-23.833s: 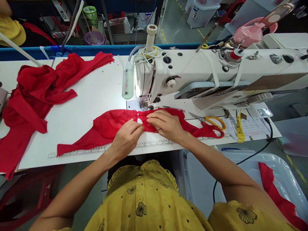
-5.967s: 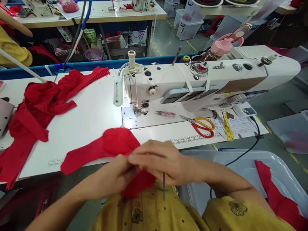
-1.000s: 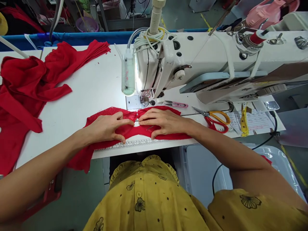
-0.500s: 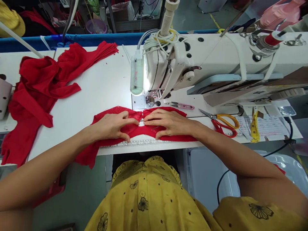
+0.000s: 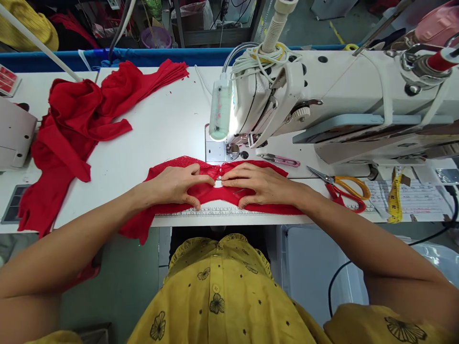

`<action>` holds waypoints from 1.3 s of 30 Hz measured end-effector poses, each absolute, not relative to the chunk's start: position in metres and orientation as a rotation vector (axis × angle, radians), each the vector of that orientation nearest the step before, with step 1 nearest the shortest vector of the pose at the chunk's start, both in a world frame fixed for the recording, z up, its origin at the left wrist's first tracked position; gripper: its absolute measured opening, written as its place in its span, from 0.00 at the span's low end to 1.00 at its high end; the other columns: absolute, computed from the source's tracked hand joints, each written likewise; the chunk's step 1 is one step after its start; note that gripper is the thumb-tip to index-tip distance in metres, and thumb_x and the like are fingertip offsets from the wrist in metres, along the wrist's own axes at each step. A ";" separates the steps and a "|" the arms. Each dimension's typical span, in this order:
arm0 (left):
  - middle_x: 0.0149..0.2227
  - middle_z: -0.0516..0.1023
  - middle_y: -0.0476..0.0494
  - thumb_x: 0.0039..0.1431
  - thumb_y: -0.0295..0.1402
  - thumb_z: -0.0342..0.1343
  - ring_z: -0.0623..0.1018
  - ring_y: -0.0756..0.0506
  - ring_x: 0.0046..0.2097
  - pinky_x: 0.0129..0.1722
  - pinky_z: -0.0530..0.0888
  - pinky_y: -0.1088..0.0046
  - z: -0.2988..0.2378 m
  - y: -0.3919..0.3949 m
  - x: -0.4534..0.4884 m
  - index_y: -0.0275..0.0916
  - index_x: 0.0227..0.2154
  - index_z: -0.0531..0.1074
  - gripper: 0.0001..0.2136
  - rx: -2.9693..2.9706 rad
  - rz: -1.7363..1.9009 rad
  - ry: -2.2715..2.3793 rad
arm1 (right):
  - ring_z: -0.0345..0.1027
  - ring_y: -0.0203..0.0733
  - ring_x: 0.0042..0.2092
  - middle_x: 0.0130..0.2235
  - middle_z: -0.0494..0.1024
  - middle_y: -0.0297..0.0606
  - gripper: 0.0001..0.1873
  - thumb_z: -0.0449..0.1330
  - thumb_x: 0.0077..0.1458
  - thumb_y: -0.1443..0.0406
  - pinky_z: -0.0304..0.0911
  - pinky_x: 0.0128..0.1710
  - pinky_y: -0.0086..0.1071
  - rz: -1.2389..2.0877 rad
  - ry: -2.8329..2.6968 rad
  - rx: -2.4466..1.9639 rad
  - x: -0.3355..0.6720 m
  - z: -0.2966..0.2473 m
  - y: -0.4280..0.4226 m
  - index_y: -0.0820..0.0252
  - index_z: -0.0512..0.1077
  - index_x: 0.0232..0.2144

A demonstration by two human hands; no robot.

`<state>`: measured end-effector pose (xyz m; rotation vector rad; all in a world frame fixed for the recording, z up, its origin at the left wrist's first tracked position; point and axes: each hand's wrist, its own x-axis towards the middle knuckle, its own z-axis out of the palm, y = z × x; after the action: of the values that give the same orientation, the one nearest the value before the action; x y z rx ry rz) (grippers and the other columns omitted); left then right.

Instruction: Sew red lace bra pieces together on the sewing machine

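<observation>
A red lace garment [image 5: 211, 193] lies spread flat on the white sewing table [image 5: 154, 129], just in front of the presser foot [image 5: 234, 151] of the white sewing machine [image 5: 322, 95]. My left hand [image 5: 178, 184] rests flat on its left half, fingers stretched out. On the right half my right hand [image 5: 260, 184] lies flat in the same way. The index fingertips nearly meet at the garment's centre seam. The garment's left end hangs over the table's front edge.
A pile of red fabric [image 5: 75, 124] covers the table's left side. Right of my hands lie pink thread snips [image 5: 281, 160], orange-handled scissors [image 5: 346, 184] and a yellow tape measure [image 5: 394, 196]. A lit lamp [image 5: 219, 112] hangs by the needle. A plastic bin [image 5: 311, 258] stands below right.
Six seconds ago both hands held the garment bunched at my lap; it now lies spread on the table. Over the last second the hands stay flat and only the view shifts.
</observation>
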<state>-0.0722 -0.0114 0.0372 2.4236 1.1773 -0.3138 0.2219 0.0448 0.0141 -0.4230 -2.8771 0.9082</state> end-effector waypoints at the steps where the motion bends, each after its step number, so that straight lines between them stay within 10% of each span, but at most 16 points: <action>1: 0.42 0.66 0.46 0.57 0.59 0.59 0.63 0.49 0.32 0.25 0.53 0.75 0.037 -0.011 -0.072 0.54 0.60 0.65 0.31 2.425 -0.308 1.174 | 0.60 0.54 0.63 0.63 0.71 0.39 0.32 0.62 0.60 0.46 0.65 0.57 0.48 0.911 -2.879 -0.418 0.222 0.014 0.045 0.48 0.68 0.63; 39: 0.44 0.66 0.44 0.58 0.59 0.57 0.65 0.48 0.33 0.25 0.53 0.74 0.035 -0.013 -0.075 0.53 0.60 0.65 0.30 2.421 -0.278 1.158 | 0.60 0.53 0.62 0.63 0.71 0.41 0.32 0.61 0.61 0.46 0.63 0.57 0.49 0.941 -2.865 -0.417 0.221 0.017 0.043 0.49 0.68 0.63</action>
<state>-0.0745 -0.0125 0.0349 2.4206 1.1579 -0.2779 0.2211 0.0435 0.0167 -0.4169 -2.8654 0.9412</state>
